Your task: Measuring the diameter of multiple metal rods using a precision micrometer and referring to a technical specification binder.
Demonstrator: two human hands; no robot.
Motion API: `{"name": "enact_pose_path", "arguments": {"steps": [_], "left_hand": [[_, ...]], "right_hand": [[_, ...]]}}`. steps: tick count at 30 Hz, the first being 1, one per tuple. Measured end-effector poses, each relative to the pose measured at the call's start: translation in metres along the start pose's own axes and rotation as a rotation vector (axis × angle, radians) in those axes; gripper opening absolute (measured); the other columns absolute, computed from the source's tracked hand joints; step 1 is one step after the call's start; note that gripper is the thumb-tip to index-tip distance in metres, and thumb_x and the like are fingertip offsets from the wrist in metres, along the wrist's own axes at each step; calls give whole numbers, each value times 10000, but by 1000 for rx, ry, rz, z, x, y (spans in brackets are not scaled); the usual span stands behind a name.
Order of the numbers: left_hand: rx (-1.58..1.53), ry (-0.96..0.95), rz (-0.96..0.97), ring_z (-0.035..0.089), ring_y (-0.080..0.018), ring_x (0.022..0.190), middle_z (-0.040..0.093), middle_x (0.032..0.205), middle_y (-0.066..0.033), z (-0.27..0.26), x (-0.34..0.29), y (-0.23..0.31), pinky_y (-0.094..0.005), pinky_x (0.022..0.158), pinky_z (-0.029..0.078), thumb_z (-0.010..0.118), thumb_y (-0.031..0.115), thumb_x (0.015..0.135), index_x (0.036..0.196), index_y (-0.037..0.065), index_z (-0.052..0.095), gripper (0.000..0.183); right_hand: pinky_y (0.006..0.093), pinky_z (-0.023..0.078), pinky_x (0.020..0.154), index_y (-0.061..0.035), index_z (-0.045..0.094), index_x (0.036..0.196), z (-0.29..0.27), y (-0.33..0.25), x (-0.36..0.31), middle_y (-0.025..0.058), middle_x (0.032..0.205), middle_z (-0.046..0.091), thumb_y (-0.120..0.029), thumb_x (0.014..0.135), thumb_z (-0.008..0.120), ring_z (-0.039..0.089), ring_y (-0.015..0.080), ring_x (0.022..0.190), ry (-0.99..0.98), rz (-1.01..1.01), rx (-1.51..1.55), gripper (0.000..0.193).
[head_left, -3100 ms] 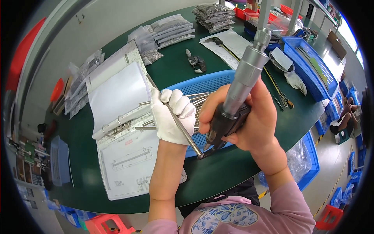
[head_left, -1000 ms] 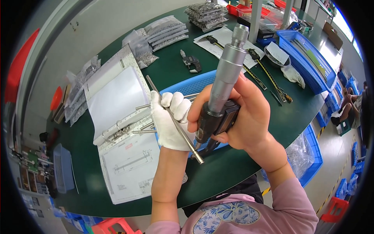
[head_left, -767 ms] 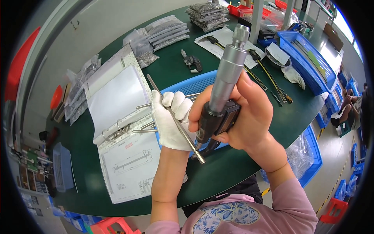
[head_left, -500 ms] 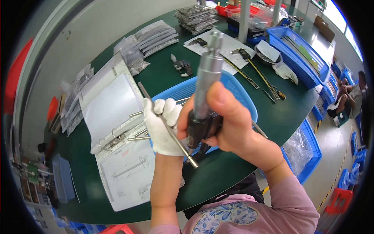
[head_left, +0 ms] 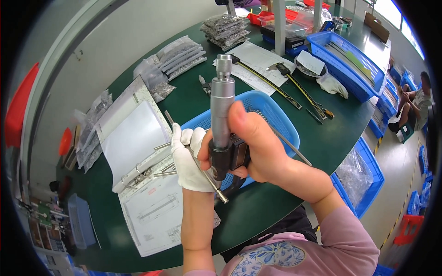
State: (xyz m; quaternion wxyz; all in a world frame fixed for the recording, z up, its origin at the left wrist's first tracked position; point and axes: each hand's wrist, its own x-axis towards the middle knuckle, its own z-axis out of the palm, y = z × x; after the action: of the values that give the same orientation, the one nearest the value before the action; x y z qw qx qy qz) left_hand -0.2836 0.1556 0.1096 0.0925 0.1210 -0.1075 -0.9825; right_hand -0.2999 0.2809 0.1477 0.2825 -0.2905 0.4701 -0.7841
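My left hand [head_left: 190,161], in a white glove, is closed round a slim metal rod [head_left: 218,189] that slants down toward me and ends in a grooved tip. In my bare right hand [head_left: 258,142] is a digital micrometer [head_left: 222,108], its silver thimble pointing up and my thumb against it. The micrometer's dark frame reaches down beside the rod's lower end; whether its jaws touch the rod I cannot tell. Beneath both hands stands a blue mesh basket [head_left: 276,110], with more rods [head_left: 294,149] in it, one sticking out over the rim.
An open binder with drawings [head_left: 156,211] lies left, loose rods on it. Bagged parts [head_left: 182,55] line the back left. Two calipers [head_left: 301,87] rest at the right, near a long blue basket [head_left: 317,43]. A second micrometer [head_left: 205,85] lies behind. Someone sits far right [head_left: 416,101].
My right hand and the micrometer have shifted left, and the thimble now stands more upright. The rod stays in my left hand, with its lower end slightly further left and down.
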Motion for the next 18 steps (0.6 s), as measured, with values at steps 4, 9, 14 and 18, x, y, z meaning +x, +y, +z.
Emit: {"name": "enact_pose_path", "arguments": {"steps": [4,9,14,18], "left_hand": [[102,-152,11,206,-101,378,239,472,12,-3,-2,14,-240,353,176,319,383,911,573,138,293,418],[249,-264,393,238,-60,390,319,528,29,1,4,27,-185,360,209,312,382,916,596,123,375,417],[1048,-22,528,269,-21,446,394,659,15,4,-3,32,-153,399,201,338,320,923,841,69,512,317],[882,-187,541,556,-130,633,446,710,-20,3,2,14,-215,558,446,363,295,917,742,91,426,276]], "right_hand": [[174,290,315,34,566,736,-10,-5,3,149,666,591,-504,862,188,429,99,366,4,-3,-28,670],[178,282,292,60,531,728,-21,-26,-4,165,666,566,-370,866,197,409,99,362,265,-273,-204,562],[192,284,285,73,530,733,-24,-32,-10,190,659,519,-363,863,193,378,127,368,373,-549,-63,566],[163,304,302,69,531,787,-37,-30,-13,185,705,587,-331,854,190,480,135,395,140,-508,34,529]]}}
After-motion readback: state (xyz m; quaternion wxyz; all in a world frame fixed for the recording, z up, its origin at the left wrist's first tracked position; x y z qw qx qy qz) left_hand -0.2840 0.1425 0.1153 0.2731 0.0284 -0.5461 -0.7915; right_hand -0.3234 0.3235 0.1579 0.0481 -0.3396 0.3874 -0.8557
